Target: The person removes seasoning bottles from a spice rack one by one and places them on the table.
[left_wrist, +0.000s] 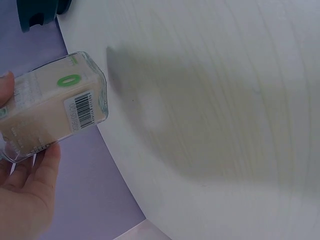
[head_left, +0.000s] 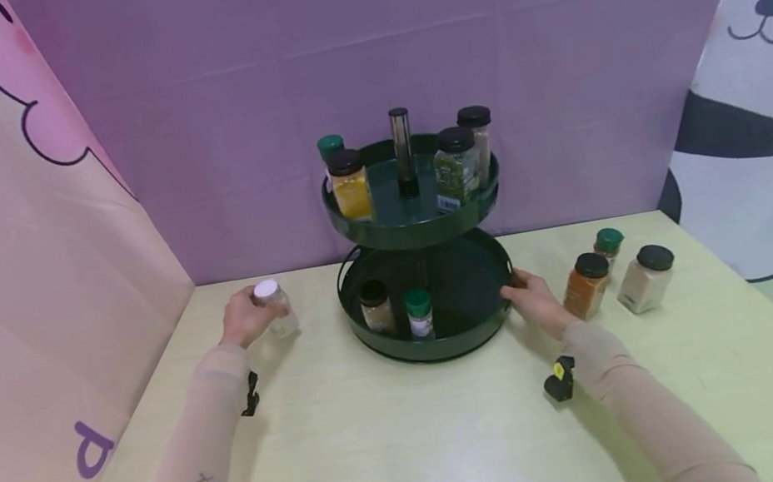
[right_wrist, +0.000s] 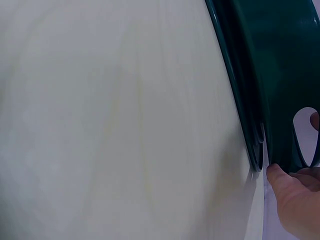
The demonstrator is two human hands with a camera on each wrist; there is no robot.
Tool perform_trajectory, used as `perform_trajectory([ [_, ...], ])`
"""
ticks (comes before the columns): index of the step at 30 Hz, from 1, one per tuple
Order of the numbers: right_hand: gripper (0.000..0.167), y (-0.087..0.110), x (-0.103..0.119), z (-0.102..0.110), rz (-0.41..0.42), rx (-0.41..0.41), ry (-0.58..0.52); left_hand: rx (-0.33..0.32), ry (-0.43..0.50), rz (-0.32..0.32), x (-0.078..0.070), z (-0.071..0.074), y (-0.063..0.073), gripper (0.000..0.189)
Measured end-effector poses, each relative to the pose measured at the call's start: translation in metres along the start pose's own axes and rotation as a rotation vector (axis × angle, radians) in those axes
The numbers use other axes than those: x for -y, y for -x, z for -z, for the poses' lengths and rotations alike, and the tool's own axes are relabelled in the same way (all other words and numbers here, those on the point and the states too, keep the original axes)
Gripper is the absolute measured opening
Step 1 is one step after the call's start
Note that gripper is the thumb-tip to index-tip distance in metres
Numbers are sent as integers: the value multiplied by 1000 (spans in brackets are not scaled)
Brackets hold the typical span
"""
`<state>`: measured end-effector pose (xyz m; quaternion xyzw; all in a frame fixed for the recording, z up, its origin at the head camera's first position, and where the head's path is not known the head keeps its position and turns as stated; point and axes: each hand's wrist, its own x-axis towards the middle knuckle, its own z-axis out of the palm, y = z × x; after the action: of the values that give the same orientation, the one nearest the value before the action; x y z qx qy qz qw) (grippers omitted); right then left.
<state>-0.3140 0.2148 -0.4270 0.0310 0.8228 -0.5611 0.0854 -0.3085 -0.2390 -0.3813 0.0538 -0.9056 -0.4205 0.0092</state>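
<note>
My left hand (head_left: 247, 318) grips a square glass spice jar (head_left: 280, 313) with a white lid, left of the rack. In the left wrist view the jar (left_wrist: 60, 102) shows a barcode label and pale contents, its base apart from the table. A dark green two-tier turntable rack (head_left: 437, 348) stands at the middle back. My right hand (head_left: 536, 301) holds the rim of its lower tier at the right side. In the right wrist view the thumb (right_wrist: 282, 182) lies against the green wall (right_wrist: 280, 135) beside an oval handle hole, the other fingers partly hidden.
The lower tier carries a black-lidded jar (head_left: 376, 307) and a small green-lidded jar (head_left: 419, 313). Several jars stand on the upper tier (head_left: 415, 232) around the metal post (head_left: 403, 150). Right of my right hand are an orange-brown jar (head_left: 586, 287), a green-lidded jar (head_left: 609, 244) and a pale jar (head_left: 646, 280).
</note>
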Motion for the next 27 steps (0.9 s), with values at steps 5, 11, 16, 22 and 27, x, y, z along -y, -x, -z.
perform_trajectory([
  [5,62,1,0,1,0,-3,-5,1,12,16,4,2,2,69],
  [11,61,3,0,0,4,0,-7,-4,10,25,8,1,2,69],
  [16,62,5,1,0,5,7,-5,-9,-2,28,9,1,3,69],
  [22,62,4,2,0,8,8,-15,-10,-2,35,9,1,4,69],
  [27,62,4,1,0,13,3,-7,-8,3,39,12,1,3,68],
])
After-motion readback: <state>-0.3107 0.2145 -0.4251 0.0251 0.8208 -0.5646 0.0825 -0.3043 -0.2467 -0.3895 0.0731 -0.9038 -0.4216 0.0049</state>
